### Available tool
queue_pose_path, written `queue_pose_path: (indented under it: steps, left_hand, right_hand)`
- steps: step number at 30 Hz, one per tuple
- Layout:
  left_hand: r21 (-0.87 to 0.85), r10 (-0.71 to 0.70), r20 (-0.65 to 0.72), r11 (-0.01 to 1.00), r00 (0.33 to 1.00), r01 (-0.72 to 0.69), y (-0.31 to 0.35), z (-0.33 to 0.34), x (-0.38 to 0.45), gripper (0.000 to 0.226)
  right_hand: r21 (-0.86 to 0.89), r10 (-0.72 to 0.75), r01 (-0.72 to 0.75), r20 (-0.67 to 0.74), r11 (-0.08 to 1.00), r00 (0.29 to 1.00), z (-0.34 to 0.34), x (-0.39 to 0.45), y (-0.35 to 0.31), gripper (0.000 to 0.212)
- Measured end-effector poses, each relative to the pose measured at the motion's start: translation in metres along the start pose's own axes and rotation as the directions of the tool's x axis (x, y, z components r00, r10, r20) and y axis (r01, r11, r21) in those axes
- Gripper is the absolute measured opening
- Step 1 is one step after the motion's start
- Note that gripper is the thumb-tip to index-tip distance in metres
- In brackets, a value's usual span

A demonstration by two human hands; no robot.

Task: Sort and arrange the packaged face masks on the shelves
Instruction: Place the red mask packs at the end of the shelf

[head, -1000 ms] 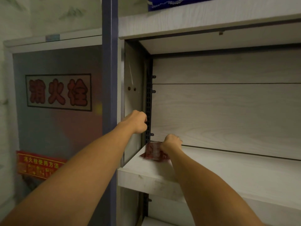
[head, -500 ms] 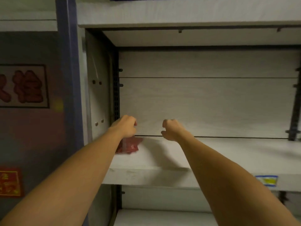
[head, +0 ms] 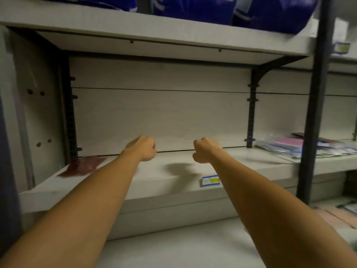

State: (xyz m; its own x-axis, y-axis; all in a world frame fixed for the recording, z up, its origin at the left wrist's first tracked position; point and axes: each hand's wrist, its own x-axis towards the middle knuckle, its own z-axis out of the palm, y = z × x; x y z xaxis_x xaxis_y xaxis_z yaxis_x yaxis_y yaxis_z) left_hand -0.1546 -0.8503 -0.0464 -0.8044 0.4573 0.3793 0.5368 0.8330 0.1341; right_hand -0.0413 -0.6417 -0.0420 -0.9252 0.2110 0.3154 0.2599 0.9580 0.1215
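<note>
A dark red mask packet lies flat at the far left end of the pale wooden shelf. My left hand hovers above the shelf to the right of that packet, fingers curled into a fist with nothing in it. My right hand hangs beside it, also curled and holding nothing. A loose pile of pink, blue and clear mask packets lies on the neighbouring shelf section at the right.
Dark blue bags fill the shelf above. A black upright post and a black bracket divide the shelf sections. A blue and yellow price tag sits on the shelf edge. A lower shelf juts out below my arms.
The view has swung right, bringing the right-hand pile into sight. Both hands have come away from the red packet, which stays at the shelf's left end.
</note>
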Motion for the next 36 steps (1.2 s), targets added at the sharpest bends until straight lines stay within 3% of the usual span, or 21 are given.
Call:
queue_pose_path:
  steps: [13, 19, 30, 36]
  left_hand:
    - [0.034, 0.134, 0.004, 0.990, 0.991, -0.134, 0.228, 0.034, -0.049, 0.029]
    - [0.043, 0.224, 0.006, 0.974, 0.975, -0.224, 0.317, 0.045, -0.056, 0.027]
    - [-0.093, 0.439, 0.003, 0.895, 0.898, -0.437, 0.472, 0.076, -0.042, 0.011]
    - [-0.118, 0.480, 0.023, 0.873, 0.877, -0.474, 0.545, 0.092, -0.016, 0.019]
  right_hand:
    - [0.021, 0.144, -0.145, 0.030, 0.989, 0.989, -0.002, -0.141, 0.196, 0.013]
    - [0.027, 0.242, -0.243, 0.031, 0.970, 0.970, 0.006, -0.186, 0.277, 0.024]
    - [-0.050, 0.371, -0.368, 0.052, 0.928, 0.927, 0.025, -0.221, 0.407, 0.018]
    - [-0.112, 0.418, -0.410, 0.067, 0.905, 0.906, 0.034, -0.214, 0.473, 0.019]
